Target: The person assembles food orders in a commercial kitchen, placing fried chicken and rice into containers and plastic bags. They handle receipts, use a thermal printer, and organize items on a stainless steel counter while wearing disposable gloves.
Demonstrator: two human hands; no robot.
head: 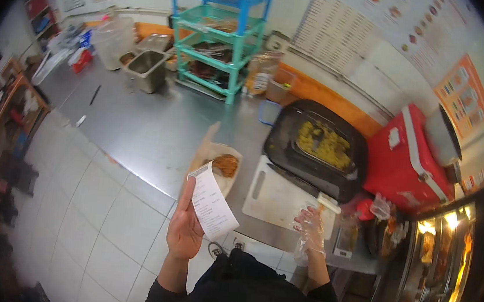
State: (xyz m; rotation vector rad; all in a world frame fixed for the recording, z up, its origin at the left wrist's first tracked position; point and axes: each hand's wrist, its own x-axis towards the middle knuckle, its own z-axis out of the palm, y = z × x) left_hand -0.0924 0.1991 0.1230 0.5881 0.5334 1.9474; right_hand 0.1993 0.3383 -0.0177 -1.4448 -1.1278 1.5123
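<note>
My bare left hand (186, 231) holds a printed paper receipt (214, 207) between thumb and fingers. Just beyond the receipt, partly hidden by it, is an open takeaway food box (234, 151) with brown shredded food (225, 165) and something white inside. Its raised lid is at the left. My right hand (309, 227) wears a clear plastic glove and is over the near edge of a white cutting board (274, 198); its fingers are partly bent, with nothing plainly in them. A black roasting pan (285, 131) with yellow food (323, 143) stands behind the board.
On the steel table (139, 128) are a metal container (147, 70), a tiered plastic rack (234, 63) and a red cooler box (403, 157). A small digital scale (343, 250) lies right of my right hand. A lit display case (436, 266) stands at the far right.
</note>
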